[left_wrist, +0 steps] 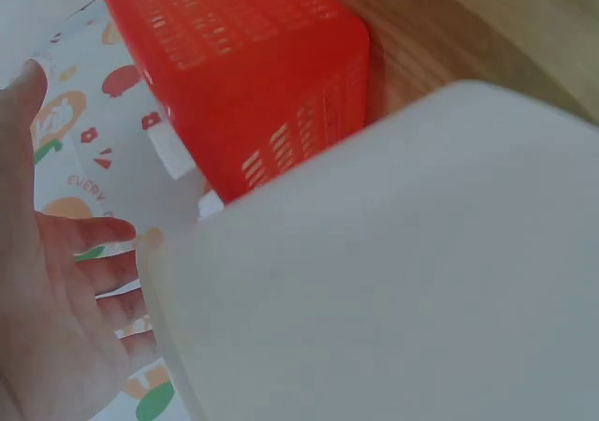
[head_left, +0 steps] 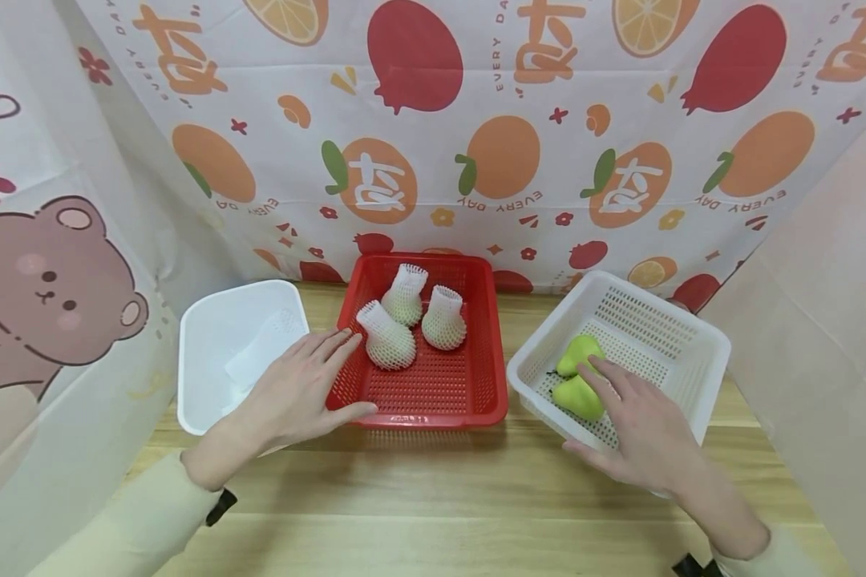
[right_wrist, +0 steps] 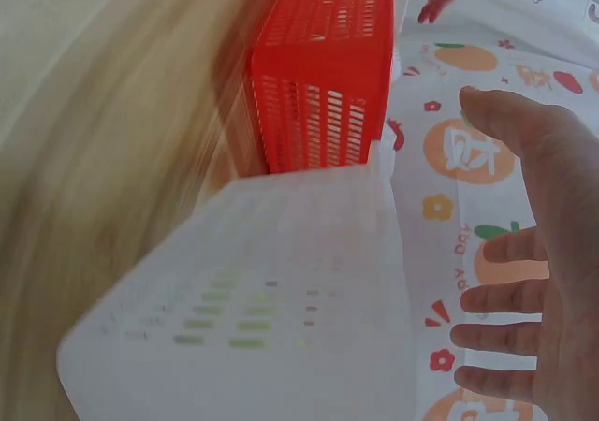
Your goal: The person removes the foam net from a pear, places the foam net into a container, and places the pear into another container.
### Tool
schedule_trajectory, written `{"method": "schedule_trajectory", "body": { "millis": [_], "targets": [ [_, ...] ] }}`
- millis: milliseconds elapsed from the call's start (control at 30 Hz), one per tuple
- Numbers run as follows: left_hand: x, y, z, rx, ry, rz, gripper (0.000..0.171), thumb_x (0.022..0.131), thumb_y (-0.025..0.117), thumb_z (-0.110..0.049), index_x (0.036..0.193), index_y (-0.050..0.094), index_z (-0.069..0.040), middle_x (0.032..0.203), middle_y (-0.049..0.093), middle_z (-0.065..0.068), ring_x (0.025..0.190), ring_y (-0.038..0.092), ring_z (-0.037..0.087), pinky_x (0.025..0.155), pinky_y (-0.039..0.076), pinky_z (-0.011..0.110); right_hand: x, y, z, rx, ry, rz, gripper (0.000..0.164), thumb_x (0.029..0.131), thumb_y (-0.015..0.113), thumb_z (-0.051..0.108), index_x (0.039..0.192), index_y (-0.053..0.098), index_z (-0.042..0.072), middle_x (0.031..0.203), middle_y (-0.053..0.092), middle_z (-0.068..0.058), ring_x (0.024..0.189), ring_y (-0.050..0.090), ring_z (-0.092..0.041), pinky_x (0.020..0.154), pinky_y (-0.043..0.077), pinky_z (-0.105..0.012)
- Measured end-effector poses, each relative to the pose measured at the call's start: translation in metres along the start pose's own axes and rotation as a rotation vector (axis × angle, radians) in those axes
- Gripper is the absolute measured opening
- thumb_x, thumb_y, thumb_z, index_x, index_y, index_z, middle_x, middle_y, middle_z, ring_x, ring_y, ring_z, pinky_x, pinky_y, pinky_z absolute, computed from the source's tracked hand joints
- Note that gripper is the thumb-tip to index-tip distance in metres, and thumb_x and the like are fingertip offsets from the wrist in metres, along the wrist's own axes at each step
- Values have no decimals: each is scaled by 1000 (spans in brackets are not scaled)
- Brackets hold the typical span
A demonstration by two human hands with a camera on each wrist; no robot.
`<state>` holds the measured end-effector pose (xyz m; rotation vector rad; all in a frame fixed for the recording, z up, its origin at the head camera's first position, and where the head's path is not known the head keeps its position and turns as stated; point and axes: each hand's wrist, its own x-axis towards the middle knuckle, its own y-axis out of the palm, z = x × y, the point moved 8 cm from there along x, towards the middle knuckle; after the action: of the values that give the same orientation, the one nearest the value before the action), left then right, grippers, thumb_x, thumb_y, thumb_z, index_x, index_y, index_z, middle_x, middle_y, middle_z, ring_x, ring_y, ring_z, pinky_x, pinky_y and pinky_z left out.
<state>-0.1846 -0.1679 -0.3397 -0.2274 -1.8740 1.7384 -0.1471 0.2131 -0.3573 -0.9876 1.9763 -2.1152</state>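
Two green pears, an upper one [head_left: 580,353] and a lower one [head_left: 579,397], lie in the white basket [head_left: 718,353] on the right. My right hand [head_left: 642,429] is over this basket, fingers extended and close to the pears; no grip shows in the right wrist view. My left hand [head_left: 296,397] hovers between the white basket [head_left: 191,353] on the left and the red basket [head_left: 498,385], its fingers spread and holding nothing. Inside the red basket sit three pale green fruits in white foam nets [head_left: 390,340], their kind partly hidden by the netting.
In the left white basket lies some white netting or foam [head_left: 263,353], too blurred to tell. All three baskets stand on a wooden table [head_left: 433,497]. A fruit-printed cloth [head_left: 433,176] hangs behind them, with more cloth at both sides.
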Motion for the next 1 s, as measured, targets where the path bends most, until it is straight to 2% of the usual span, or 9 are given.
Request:
{"method": "schedule_trajectory", "body": {
  "millis": [200,433,700,1000],
  "targets": [
    [14,-2,10,21,-7,59,99,77,53,-79,145,43,-7,146,48,16,134,45,37,110,38,54,-7,0,12,-51,-17,-31,102,66,63,77,144,46,14,144,50,-12,122,55,-35,92,50,-52],
    [33,-3,22,45,-13,116,97,78,52,-78,143,45,-7,143,51,18,130,49,38,107,41,55,-12,4,20,-47,-7,-22,101,67,61,79,144,45,16,147,47,-11,128,51,-33,96,49,-52],
    [54,-4,27,57,58,136,94,78,54,-77,142,47,-8,141,54,17,130,50,37,107,41,56,-16,4,28,-55,-13,-53,100,67,59,77,146,43,17,147,48,-8,129,50,-30,96,49,-50],
    [77,4,32,81,84,223,92,78,58,-74,140,49,-7,139,56,17,129,50,38,110,39,55,-18,4,29,-48,-11,-61,100,68,59,77,146,43,17,148,48,-8,130,50,-30,98,47,-50]
  ]
}}
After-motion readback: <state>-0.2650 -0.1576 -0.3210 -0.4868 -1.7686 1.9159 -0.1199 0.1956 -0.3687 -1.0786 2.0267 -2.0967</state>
